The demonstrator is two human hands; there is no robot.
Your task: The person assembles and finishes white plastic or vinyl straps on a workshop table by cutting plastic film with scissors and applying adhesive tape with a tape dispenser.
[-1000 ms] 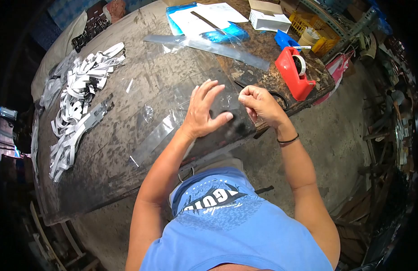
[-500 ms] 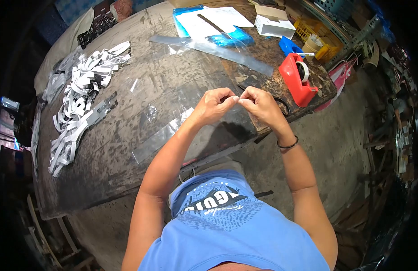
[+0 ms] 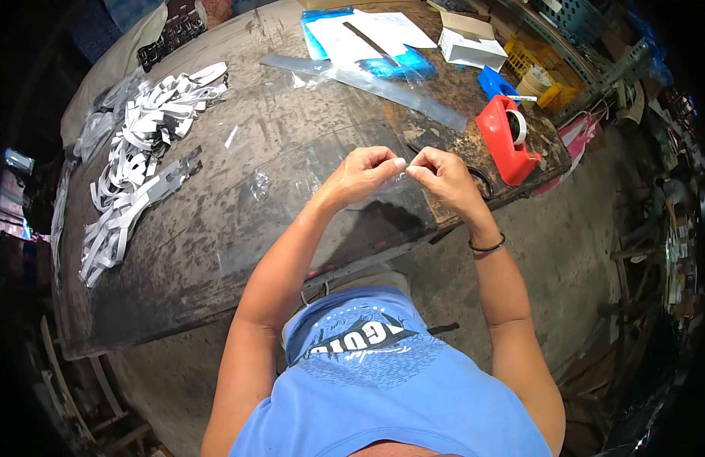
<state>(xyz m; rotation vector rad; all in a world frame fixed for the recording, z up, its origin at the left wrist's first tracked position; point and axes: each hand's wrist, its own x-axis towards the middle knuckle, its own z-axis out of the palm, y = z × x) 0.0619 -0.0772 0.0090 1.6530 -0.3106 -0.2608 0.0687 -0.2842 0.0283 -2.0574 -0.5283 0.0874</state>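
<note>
My left hand [image 3: 365, 175] and my right hand [image 3: 445, 177] meet above the front edge of the table, thumb and fingertips of each pinched together. A faint shine of clear plastic film [image 3: 400, 176] shows between the fingertips; its full shape cannot be made out. Beneath and beside my left forearm, thin clear plastic [image 3: 303, 185] lies on the dark tabletop. Partly hidden behind my right hand is a dark-handled tool [image 3: 482, 183], apparently scissors. To its right stands a red tape dispenser [image 3: 505, 145] with a roll of tape.
White and grey straps [image 3: 143, 152] lie heaped on the left of the table [image 3: 177, 266]. Farther back are a long clear plastic sleeve [image 3: 390, 91], papers [image 3: 345, 38] over blue packaging, and an open white box [image 3: 471, 44]. A yellow crate [image 3: 554, 87] sits beyond the right edge.
My hands stay pinched close together, with a slightly wider gap between the fingertips. White glare on the plastic by my left forearm has faded. The view has shifted slightly.
</note>
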